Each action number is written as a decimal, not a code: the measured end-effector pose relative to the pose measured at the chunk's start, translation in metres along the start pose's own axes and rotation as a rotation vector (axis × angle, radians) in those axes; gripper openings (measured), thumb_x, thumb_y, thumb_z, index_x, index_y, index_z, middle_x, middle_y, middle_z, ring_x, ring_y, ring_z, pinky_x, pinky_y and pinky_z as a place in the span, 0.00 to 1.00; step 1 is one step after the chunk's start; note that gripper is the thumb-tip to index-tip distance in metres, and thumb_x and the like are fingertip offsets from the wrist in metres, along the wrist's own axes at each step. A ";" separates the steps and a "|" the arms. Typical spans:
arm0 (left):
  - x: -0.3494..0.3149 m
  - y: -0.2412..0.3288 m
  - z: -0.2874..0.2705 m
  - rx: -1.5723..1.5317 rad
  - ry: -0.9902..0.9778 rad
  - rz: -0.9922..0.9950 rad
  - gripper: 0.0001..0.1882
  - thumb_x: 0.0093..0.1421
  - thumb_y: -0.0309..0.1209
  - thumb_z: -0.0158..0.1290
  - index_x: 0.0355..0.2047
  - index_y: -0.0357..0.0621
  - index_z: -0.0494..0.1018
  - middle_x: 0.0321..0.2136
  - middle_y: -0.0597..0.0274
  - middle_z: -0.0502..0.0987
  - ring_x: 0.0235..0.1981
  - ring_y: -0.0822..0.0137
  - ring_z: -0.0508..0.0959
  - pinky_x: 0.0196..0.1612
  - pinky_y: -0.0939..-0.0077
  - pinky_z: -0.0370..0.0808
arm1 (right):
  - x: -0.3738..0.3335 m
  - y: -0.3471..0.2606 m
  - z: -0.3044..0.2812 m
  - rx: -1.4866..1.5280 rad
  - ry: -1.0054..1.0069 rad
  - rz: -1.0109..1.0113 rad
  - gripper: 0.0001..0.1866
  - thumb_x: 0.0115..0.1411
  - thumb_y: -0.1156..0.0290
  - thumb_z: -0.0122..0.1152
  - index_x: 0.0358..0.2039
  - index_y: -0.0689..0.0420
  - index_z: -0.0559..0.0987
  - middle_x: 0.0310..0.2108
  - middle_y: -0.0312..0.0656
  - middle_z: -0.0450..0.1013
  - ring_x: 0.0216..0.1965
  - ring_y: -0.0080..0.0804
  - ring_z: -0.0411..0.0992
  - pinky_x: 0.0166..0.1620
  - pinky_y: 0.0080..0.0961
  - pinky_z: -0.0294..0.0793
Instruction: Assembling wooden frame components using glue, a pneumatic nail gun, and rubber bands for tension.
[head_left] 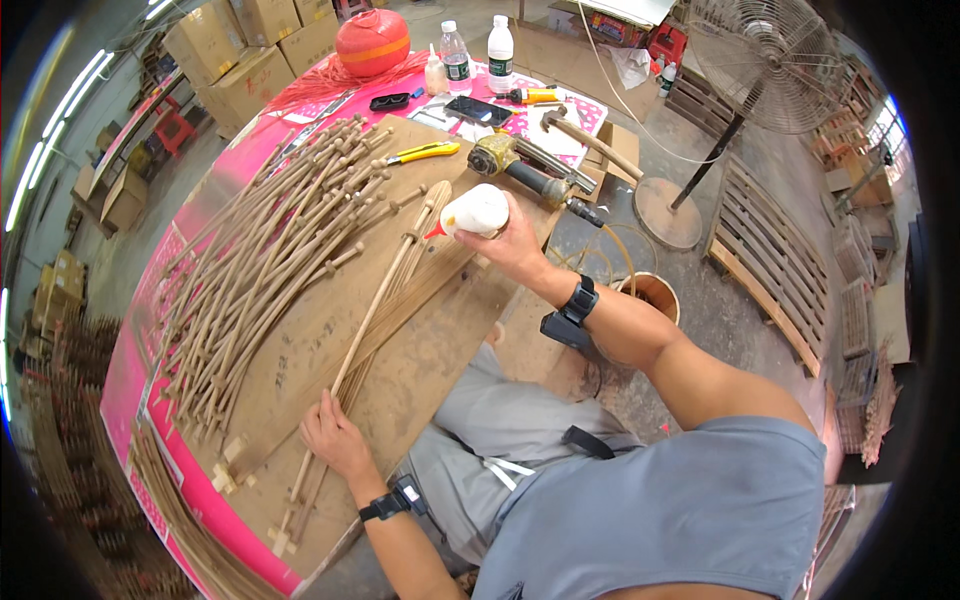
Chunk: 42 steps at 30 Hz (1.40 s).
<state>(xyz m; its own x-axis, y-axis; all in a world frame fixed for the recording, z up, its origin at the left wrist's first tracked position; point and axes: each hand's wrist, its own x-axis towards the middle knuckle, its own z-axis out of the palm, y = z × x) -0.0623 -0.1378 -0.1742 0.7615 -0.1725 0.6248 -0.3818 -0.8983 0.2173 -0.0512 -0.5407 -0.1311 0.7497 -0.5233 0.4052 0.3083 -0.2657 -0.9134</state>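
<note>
My right hand (515, 245) is wrapped round a white squeeze bottle (483, 208), tipped so that its red nozzle points left and down. The nozzle is close to the upper part of a thin wooden rod (372, 318); whether they touch I cannot tell. Lower down, my left hand (337, 437) has its fingers closed round that rod, which lies slanting over a flat wooden strip (400, 300). More thin rods lie beneath, partly hidden. Beside them to the left spreads a big heap of wooden rods (265, 265), many with small knobs at their far ends.
Beyond my right hand lie a nail gun (530, 176) with a hose, a hammer (598, 142), a yellow box cutter (423, 153) and a phone (478, 110). Bottles (500, 58) and a red bundle (372, 42) stand farther back. A fan (765, 60) and wooden pallet (775, 262) are right.
</note>
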 end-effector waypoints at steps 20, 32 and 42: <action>-0.002 -0.003 0.002 0.000 0.035 0.000 0.11 0.64 0.30 0.62 0.47 0.49 0.83 0.36 0.60 0.77 0.39 0.54 0.76 0.46 0.56 0.72 | 0.003 0.006 0.014 0.035 -0.001 0.045 0.32 0.52 0.65 0.83 0.54 0.59 0.75 0.49 0.40 0.81 0.51 0.28 0.78 0.55 0.29 0.77; 0.000 -0.003 0.001 0.018 0.041 0.000 0.11 0.65 0.30 0.61 0.48 0.48 0.84 0.36 0.60 0.78 0.39 0.55 0.76 0.46 0.59 0.72 | 0.006 0.007 0.019 0.024 0.019 0.019 0.30 0.53 0.66 0.82 0.53 0.59 0.75 0.47 0.39 0.81 0.49 0.26 0.79 0.54 0.28 0.78; 0.000 0.000 -0.001 0.012 0.029 -0.027 0.11 0.65 0.31 0.61 0.47 0.48 0.83 0.36 0.59 0.77 0.39 0.55 0.76 0.46 0.58 0.72 | 0.004 -0.002 0.016 -0.058 -0.029 -0.012 0.29 0.55 0.66 0.81 0.53 0.59 0.75 0.47 0.40 0.81 0.49 0.28 0.79 0.54 0.29 0.77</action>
<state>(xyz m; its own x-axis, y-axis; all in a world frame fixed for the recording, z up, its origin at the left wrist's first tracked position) -0.0631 -0.1372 -0.1731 0.7559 -0.1363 0.6403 -0.3544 -0.9076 0.2252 -0.0394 -0.5289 -0.1279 0.7629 -0.4962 0.4145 0.2839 -0.3188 -0.9043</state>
